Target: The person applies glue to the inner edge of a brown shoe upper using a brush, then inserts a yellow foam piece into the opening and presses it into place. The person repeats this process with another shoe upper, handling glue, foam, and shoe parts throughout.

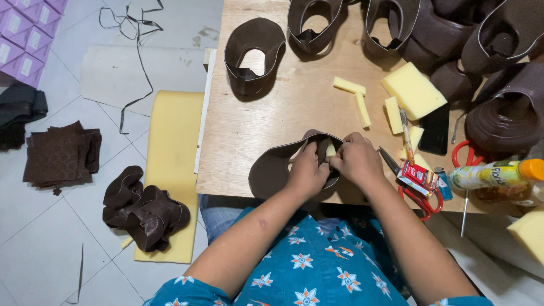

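hands: my left hand (pixel 306 170) and right hand (pixel 357 161) both pinch the brown leather upper (pixel 272 170)
risk: yellow foam bit (pixel 330 149) at its 2 o'clock could slip, I reckon

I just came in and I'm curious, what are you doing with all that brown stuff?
A person sits at a wooden table and holds a curved brown leather piece with both hands. The left hand and right hand press a small bit of yellow foam into it. More brown pieces wait at the table's far side, with foam blocks and red scissors on the right.
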A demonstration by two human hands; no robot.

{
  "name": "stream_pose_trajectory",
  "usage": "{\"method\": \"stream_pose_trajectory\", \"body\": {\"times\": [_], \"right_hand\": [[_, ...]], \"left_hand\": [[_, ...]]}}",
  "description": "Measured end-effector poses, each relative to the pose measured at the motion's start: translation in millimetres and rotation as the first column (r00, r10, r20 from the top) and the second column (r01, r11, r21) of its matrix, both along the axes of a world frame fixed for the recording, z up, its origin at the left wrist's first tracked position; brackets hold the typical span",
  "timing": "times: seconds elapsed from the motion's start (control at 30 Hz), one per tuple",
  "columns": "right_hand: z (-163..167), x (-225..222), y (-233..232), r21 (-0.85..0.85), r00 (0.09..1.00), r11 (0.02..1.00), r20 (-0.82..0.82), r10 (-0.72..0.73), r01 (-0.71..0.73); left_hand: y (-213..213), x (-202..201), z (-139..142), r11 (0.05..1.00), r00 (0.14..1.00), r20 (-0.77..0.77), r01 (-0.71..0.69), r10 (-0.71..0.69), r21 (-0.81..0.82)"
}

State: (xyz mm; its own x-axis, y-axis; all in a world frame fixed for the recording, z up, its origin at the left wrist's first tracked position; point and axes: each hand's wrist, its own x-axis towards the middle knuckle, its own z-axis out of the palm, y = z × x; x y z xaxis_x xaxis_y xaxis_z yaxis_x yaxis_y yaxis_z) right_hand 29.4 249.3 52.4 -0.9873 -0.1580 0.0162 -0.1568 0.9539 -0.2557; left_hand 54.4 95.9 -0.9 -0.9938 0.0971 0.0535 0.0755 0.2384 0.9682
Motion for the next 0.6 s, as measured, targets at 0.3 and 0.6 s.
{"method": "stream_pose_trajectory", "body": {"times": [0.3,0.6], "right_hand": [[-8,-7,23,-0.563,0.846,0.686,0.512,-0.147,0.461],[-9,3,10,0.082,0.993,0.995,0.103,-0.063,0.055]], "left_hand": [[-4,16,2,0.998,0.998,0.007,0.055,-0.055,0.009],[-2,10,7,0.999,0.999,-0.041,0.020,-0.019,0.031]]}}
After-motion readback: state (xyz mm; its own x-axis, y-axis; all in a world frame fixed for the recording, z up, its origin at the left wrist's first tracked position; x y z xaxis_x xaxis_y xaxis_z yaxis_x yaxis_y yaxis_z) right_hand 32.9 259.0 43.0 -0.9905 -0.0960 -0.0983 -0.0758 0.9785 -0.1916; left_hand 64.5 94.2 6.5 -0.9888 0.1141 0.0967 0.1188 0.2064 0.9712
